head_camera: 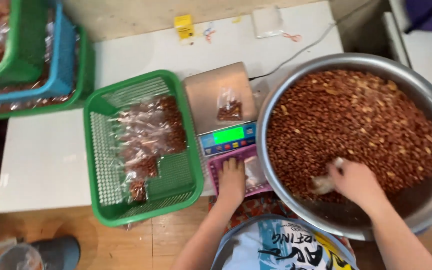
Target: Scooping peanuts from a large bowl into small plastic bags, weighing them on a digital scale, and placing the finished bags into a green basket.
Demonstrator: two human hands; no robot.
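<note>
The right hand (pixel 357 181) reached into the metal bowl (pixel 276 100), fingers closed on a small scoop (pixel 324 184); the left hand (pixel 232 179) lay flat, fingers together, on the pink tray (pixel 215 170).

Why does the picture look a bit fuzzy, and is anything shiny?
In the head view, the right hand in the metal bowl looks smeared, as does the pale scoop it holds; the packed bags in the green basket show soft glare; the bowl's rim shines; the scale's green screen glows; the left hand looks sharper. Light is even, shadows faint.
</note>
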